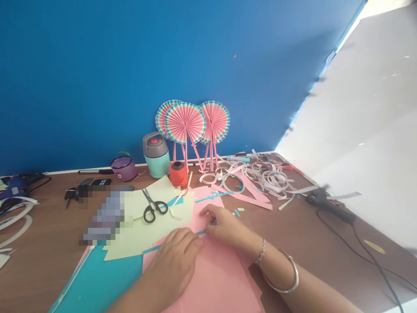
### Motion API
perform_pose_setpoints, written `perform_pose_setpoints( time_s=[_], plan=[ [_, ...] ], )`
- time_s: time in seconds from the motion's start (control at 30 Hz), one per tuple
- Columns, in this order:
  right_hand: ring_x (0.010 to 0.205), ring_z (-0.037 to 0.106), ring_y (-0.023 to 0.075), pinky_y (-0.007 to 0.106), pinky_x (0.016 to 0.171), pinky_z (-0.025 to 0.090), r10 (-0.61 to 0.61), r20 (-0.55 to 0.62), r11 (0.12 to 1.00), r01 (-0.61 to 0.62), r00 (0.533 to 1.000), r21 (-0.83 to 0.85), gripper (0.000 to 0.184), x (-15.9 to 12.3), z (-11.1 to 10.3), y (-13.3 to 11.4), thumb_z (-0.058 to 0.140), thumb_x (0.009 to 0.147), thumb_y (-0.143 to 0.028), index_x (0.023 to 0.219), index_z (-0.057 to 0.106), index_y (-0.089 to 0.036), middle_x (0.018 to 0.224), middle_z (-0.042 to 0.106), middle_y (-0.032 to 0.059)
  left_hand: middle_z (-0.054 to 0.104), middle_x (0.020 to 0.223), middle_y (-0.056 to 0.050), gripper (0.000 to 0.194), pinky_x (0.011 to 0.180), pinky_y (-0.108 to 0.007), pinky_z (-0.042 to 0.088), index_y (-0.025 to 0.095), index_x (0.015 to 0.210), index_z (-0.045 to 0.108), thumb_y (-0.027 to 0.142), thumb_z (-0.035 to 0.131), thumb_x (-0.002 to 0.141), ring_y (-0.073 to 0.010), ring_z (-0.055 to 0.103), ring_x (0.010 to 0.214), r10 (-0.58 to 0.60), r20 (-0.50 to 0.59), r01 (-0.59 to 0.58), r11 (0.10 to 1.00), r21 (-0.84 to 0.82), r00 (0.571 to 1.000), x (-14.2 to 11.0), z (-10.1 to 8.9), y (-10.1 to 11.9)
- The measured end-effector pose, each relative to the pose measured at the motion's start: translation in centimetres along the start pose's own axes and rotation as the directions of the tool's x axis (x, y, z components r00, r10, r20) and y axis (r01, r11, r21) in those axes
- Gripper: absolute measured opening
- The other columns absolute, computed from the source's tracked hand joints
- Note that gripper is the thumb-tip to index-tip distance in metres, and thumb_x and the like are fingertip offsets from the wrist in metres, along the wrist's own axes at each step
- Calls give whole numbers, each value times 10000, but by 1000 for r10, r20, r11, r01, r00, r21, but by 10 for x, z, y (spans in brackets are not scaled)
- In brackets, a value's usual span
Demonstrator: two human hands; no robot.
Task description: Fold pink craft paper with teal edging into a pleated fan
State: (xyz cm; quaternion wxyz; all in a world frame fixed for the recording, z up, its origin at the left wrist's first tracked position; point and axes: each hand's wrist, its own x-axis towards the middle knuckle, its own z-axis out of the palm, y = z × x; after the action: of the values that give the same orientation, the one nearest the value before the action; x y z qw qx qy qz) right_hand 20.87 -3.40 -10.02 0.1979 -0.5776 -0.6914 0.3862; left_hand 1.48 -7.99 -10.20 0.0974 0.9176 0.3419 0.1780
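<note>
A blue wall (97, 69) rises behind the brown wooden table (286, 243), where I see pink paper (215, 274) lying nearest the person, overlapping a teal sheet (107, 278) and ragged pale-green paper (137, 239). The left hand (177, 263) lies spread on the pink paper, gripping nothing; the right hand (223, 224) curls just beyond it by a thin blue strip (151, 249), and whether it pinches anything I can't tell. Pleated round fans (185, 124) lean at the wall. A lidded teal flask (158, 165) hides its contents, as does the purple pot (123, 169). Black-handled scissors (153, 206) rest on the green.
</note>
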Motion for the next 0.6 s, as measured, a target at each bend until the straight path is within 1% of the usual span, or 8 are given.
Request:
perform_pose_setpoints(
  time_s=[0.1,0.2,0.3,0.47,0.6],
  plan=[
    [672,549,136,214,538,361,19,1,1000,-19,1000,22,401,0,1,0,482,636,-77,1009,561,-200,728,619,-11,551,968,-73,426,824,-394,436,185,1195,479,49,380,804,-220,483,922,-18,34,18,1000,19,999,3,-2,1],
    [672,546,136,216,539,366,23,15,998,-24,1000,54,401,0,1,0,481,637,-75,1009,563,-199,730,620,-12,533,935,-72,426,793,-395,441,180,1172,501,38,375,792,-219,473,883,-38,76,35,999,40,996,6,-1,3],
    [691,552,139,220,551,377,30,23,997,-32,999,73,396,-1,-1,-1,480,634,-78,999,572,-200,749,625,-10,517,937,-77,436,772,-393,440,177,1155,515,16,367,778,-220,459,876,-36,67,33,998,49,997,6,1,3],
    [690,550,135,221,556,377,57,40,996,-59,998,62,378,0,-2,-4,492,626,-84,976,585,-194,747,628,-9,510,939,-81,456,765,-395,441,171,1182,502,7,360,781,-217,450,876,-18,50,15,998,66,999,4,6,3],
    [685,555,129,216,552,373,68,27,995,-70,997,65,350,1,-1,-3,512,632,-98,958,593,-197,759,628,-9,509,940,-79,451,760,-390,443,176,1180,500,1,349,793,-210,446,866,-8,40,4,996,93,999,3,9,2]
  ],
)
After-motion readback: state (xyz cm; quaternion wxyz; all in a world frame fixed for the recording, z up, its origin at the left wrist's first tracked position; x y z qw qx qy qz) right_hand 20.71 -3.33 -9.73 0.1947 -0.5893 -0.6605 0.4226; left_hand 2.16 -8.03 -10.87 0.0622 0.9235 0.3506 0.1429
